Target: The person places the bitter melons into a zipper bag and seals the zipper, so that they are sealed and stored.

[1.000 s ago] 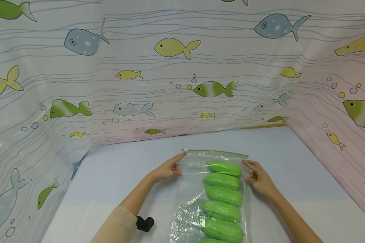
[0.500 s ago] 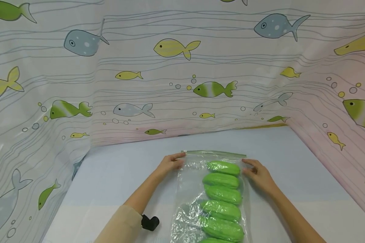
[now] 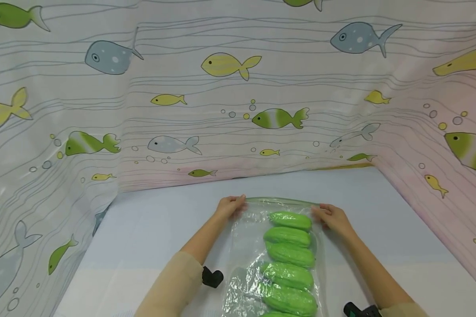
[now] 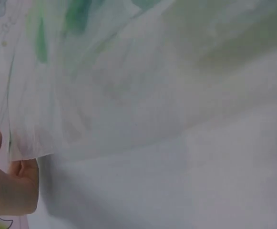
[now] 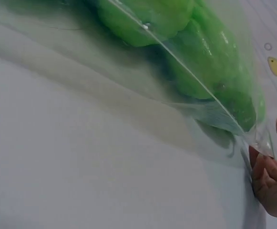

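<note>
A clear zip bag (image 3: 247, 246) lies on the table with its green zip strip (image 3: 279, 200) at the far end. Inside, several long, bright green, cucumber-like pieces (image 3: 289, 253) form a column along the right side; the bag's near end runs out of view. My left hand (image 3: 229, 208) pinches the far left corner by the strip. At the far right corner, my right hand (image 3: 334, 220) holds the bag between thumb and fingers. In the right wrist view, the bag's corner runs between the right thumb and the curled fingers (image 5: 267, 171).
A pale table (image 3: 154, 229) extends around the bag. Fish-printed sheeting (image 3: 222, 132) hangs behind it and along both sides. Black wrist devices sit at the left sleeve (image 3: 174, 281) and the right sleeve (image 3: 403, 310).
The left hand has moved up and right onto the bag's far corner, its fingers closing there. The right hand has shifted slightly inward and now grips its corner by the strip.
</note>
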Available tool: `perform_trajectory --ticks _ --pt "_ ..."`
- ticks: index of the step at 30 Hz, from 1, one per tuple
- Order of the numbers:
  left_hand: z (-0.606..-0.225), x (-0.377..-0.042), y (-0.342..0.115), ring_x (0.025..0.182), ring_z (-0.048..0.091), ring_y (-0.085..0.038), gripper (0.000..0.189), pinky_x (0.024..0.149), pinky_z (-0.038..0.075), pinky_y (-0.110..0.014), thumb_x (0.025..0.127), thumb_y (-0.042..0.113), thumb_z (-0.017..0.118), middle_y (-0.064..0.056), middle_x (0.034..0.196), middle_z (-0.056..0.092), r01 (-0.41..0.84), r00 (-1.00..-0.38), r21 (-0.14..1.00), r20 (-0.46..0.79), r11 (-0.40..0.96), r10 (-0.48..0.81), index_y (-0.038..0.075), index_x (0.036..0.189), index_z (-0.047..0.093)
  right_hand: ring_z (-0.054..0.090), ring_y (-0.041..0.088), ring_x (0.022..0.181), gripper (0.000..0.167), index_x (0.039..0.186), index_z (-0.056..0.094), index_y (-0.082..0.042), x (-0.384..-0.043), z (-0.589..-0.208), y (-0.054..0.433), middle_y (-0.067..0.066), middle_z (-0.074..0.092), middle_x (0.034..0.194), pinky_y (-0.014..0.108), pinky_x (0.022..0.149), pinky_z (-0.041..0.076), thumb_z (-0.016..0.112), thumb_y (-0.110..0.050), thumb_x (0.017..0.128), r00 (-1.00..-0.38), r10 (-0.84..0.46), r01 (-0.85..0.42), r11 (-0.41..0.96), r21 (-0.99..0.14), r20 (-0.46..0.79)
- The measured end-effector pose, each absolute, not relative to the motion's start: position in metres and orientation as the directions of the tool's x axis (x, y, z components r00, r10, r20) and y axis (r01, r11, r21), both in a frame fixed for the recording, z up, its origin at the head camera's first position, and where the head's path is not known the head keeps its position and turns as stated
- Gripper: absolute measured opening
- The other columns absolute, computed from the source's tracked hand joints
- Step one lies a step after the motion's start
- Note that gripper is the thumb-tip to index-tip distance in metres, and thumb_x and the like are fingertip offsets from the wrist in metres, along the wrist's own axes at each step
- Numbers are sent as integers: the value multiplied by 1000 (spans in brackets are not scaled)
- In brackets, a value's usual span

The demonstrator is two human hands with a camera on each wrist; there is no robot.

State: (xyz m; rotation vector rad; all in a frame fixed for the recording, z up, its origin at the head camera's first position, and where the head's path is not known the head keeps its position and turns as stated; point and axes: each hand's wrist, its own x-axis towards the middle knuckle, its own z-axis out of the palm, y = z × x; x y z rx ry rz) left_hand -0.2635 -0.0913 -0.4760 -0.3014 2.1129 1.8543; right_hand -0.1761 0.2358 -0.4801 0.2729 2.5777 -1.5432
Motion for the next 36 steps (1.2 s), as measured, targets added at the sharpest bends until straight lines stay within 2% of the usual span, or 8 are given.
perform_trajectory --ticks 4,8,13,17,20,25,30,36 --pt "-475 -263 -88 55 56 -3 56 49 45 -13 91 24 68 2 72 68 -350 -935 930 -355 113 22 -13 129 50 56 11 69 76 138 38 15 -179 -480 232 20 66 104 25 65 49 57 -45 94 -964 140 263 428 -865 -224" --pt "-472 -262 -88 56 54 -3 46 50 43 -12 90 20 69 3 69 65 -308 -951 938 -308 157 -24 -12 121 58 58 5 67 58 131 49 13 -180 -480 232 7 70 91 21 62 49 58 -33 97 -966 180 240 372 -897 -184" --pt "-467 -258 -92 58 55 -5 24 52 41 -17 91 24 67 -2 74 71 -130 -991 899 -134 418 -21 0 94 69 57 7 64 34 111 60 11 -178 -480 234 0 68 75 21 59 47 57 -20 98 -978 197 149 425 -893 -69" --pt "-465 -255 -94 52 46 -8 28 49 33 -23 91 39 64 4 67 68 -18 -1000 756 -3 654 -25 11 88 69 53 12 61 26 103 60 7 -178 -480 233 4 70 78 23 54 39 55 -18 99 -981 194 115 494 -862 -20" --pt "-463 -253 -96 51 41 -11 33 48 31 -24 89 45 63 6 68 68 -17 -999 700 21 714 -44 14 88 70 55 13 58 28 107 59 7 -178 -476 232 7 73 86 23 51 39 55 -19 99 -981 187 137 460 -877 -55" --pt "-458 -250 -100 54 43 -8 33 49 31 -22 87 43 67 1 81 74 -30 -999 741 5 671 -50 11 85 72 66 6 67 38 118 54 11 -173 -461 234 11 72 103 19 53 47 57 -21 98 -968 157 230 252 -940 -195" --pt "-450 -250 -99 59 60 -6 31 52 40 -16 89 28 69 -11 94 73 -104 -994 902 -103 418 -24 5 71 59 69 5 86 37 122 43 15 -169 -449 233 22 60 123 20 73 56 51 -14 100 -972 82 224 49 -973 -220" --pt "-442 -244 -101 86 70 -29 28 65 58 -24 98 16 54 -27 109 65 -151 -970 983 -168 104 175 6 78 38 64 24 106 32 117 43 16 -162 -446 227 30 58 122 24 84 54 43 -13 103 -996 51 85 211 -974 -76"
